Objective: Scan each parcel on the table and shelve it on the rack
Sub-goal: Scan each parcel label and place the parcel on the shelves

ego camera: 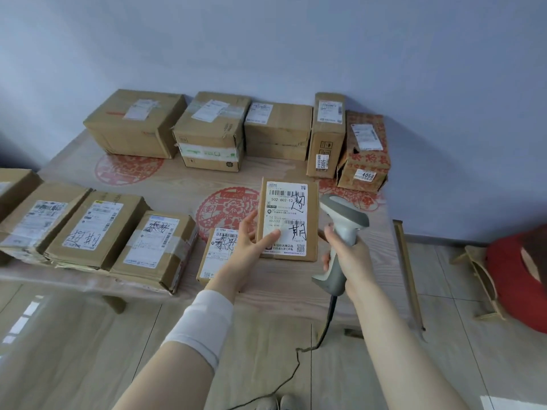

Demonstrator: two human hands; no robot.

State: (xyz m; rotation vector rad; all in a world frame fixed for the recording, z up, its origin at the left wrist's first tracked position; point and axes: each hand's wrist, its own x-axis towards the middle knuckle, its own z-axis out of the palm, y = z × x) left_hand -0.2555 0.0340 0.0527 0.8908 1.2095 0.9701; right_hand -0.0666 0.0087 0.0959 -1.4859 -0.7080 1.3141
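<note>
Cardboard parcel [287, 220], flat and brown, is held upright above the bench [165, 179] by the left hand [251, 247]. The thumb presses on the white shipping label low on its face, and the other fingers [248, 221] wrap behind the left edge, so most of them are hidden. At three o'clock from the parcel, the right hand [350, 255] is closed around the handle of a grey barcode scanner [343, 220]; its head sits just beside the parcel's right edge, and whether they touch cannot be told. A dark cable [299, 353] trails down from the scanner toward six o'clock. Behind the left hand lies another small labelled box [217, 253], partly covered. More boxes line the bench at twelve and nine o'clock; the farthest left one [14, 184] is cut off. Label print is mostly too small to read.
</note>
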